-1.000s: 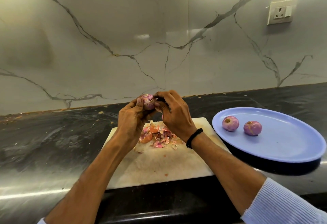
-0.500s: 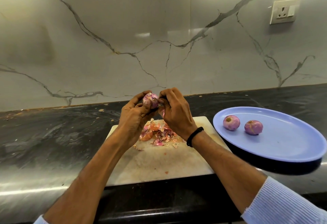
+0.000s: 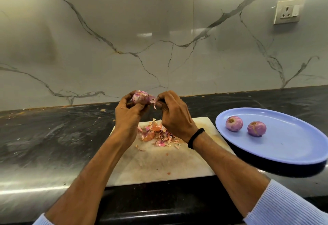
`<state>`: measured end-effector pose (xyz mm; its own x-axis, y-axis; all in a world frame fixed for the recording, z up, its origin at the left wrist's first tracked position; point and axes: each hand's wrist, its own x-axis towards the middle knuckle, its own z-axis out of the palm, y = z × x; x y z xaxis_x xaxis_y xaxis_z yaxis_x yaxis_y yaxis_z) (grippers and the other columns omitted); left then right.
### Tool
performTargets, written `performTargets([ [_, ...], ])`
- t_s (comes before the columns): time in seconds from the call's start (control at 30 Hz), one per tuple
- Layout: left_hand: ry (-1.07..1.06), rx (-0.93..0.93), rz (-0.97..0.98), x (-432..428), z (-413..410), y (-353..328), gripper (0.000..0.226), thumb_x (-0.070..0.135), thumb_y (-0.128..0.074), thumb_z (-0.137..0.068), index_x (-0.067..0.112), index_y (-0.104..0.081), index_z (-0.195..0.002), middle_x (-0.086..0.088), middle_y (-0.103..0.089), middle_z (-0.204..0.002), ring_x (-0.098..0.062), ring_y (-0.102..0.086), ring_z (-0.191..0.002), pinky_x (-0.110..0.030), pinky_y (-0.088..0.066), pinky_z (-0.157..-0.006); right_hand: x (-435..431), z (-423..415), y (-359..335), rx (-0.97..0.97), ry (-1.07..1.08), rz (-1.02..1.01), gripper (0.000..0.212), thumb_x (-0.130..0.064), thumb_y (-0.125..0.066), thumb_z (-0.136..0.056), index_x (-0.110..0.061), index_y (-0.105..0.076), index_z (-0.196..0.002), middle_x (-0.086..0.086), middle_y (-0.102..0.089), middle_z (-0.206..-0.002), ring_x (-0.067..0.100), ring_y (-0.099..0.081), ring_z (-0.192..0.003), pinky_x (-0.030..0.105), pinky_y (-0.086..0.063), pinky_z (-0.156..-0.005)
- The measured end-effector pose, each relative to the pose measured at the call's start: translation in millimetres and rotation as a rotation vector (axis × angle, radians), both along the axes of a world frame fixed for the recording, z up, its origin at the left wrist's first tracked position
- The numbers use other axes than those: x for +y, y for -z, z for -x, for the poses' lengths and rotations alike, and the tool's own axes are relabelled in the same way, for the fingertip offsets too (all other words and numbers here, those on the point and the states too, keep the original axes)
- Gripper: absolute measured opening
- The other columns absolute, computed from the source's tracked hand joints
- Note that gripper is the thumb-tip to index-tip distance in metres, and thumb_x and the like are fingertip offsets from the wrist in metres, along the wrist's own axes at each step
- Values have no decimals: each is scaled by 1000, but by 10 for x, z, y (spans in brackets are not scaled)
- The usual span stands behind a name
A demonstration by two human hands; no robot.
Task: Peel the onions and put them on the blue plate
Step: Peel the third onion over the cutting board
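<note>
- A small, round, purple-and-white onion [image 3: 140, 97], partly skinned, is held in the air above the far edge of the board, clear of every surface.
- The left hand [image 3: 127, 116] grips this onion, fingers curled behind it and thumb laid across its front.
- The right hand [image 3: 174, 118] pinches a thin pink strip of skin [image 3: 153, 102] between thumb and fingertips. The strip joins the onion's right side.
- A black wristband [image 3: 195, 137] circles the right wrist. Ribbed light-blue sleeves [image 3: 287, 205] cover both arms at the lower edge of view.
- A heap of papery pink and orange peelings [image 3: 154, 133] lies on the far half of a pale, stained rectangular cutting board [image 3: 159, 166], beneath the hands.
- A round blue plate [image 3: 292, 152] sits just right of the board.
- On the plate's left part rest a peeled purple onion [image 3: 234, 123] and a second peeled onion [image 3: 256, 128], side by side and not touching.
- A dark, glossy stone countertop [image 3: 53, 136] carries the board and the plate.
- A white, grey-veined wall panel [image 3: 124, 38] stands behind it, with a cream socket plate [image 3: 288, 11] at upper right.
</note>
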<state>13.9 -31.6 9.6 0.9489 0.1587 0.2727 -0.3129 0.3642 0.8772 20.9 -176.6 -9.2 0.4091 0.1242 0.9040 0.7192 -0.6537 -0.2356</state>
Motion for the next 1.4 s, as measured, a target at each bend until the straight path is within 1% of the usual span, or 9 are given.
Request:
performTargets([
  [0.23,115,-31,-54,-61,96,-20,42,18,-69,-76,16,-61,-117,-13,-66,-117,-24,-69,-106,-28,-60,-79,-76,-11,-15,21,-24,-85,34,-1,-64,-88,-2,-58,-121,13,-59,-112,10,-56,-98,2,-40,-89],
  [0.57,257,0,-92,-36,73,10,36,-2,-51,-96,6,-56,-131,-18,-63,-126,-30,-68,-109,-34,-60,-85,-98,-49,1,19,31,-119,8,-2,-61,-89,-3,-63,-97,10,-66,-92,17,-60,-83,7,-43,-75],
  [0.67,213,-7,-120,-74,87,20,30,3,-57,-93,10,-62,-122,-15,-64,-123,-27,-68,-108,-32,-60,-84,-101,-38,4,30,26,-115,10,-6,-62,-87,-2,-64,-96,11,-66,-91,18,-60,-82,11,-45,-72],
  [0.77,106,-45,-164,-66,79,26,47,18,-68,-78,11,-61,-124,-10,-66,-118,-22,-70,-104,-31,-60,-83,-51,5,19,48,-8,-83,12,-7,-57,-87,-3,-64,-96,10,-66,-90,16,-58,-81,22,-50,-72],
  [0.87,11,-66,-219,-38,73,23,53,25,-73,-71,16,-61,-122,-6,-64,-118,-22,-67,-109,-34,-59,-88,-3,27,16,49,-27,-51,12,-1,-58,-87,-2,-64,-97,11,-66,-90,13,-56,-81,19,-47,-74],
  [1.0,-35,-38,-141,-18,24,37,36,14,-69,-84,17,-59,-118,-9,-63,-121,-20,-67,-107,-27,-58,-82,-11,48,-15,9,-27,-46,11,1,-59,-85,-1,-64,-94,10,-65,-88,12,-55,-79,14,-45,-72],
  [1.1,28,43,39,25,-5,-11,26,4,-54,-97,9,-58,-123,-15,-66,-121,-24,-70,-106,-32,-59,-87,-76,29,-26,-17,26,-85,9,3,-61,-86,-3,-64,-92,8,-64,-87,14,-56,-77,18,-48,-69],
  [1.17,107,67,99,16,21,-37,27,5,-48,-101,3,-59,-126,-18,-70,-117,-29,-70,-105,-35,-58,-90,-118,10,-28,-4,79,-98,16,6,-60,-85,-4,-66,-95,9,-63,-92,13,-55,-80,10,-44,-72],
  [1.4,169,41,4,-32,107,-20,28,14,-43,-104,5,-65,-120,-11,-74,-111,-23,-70,-102,-26,-57,-81,-88,-10,-14,68,-6,-64,39,-7,-71,-84,-4,-59,-121,12,-59,-114,13,-58,-98,6,-41,-87],
])
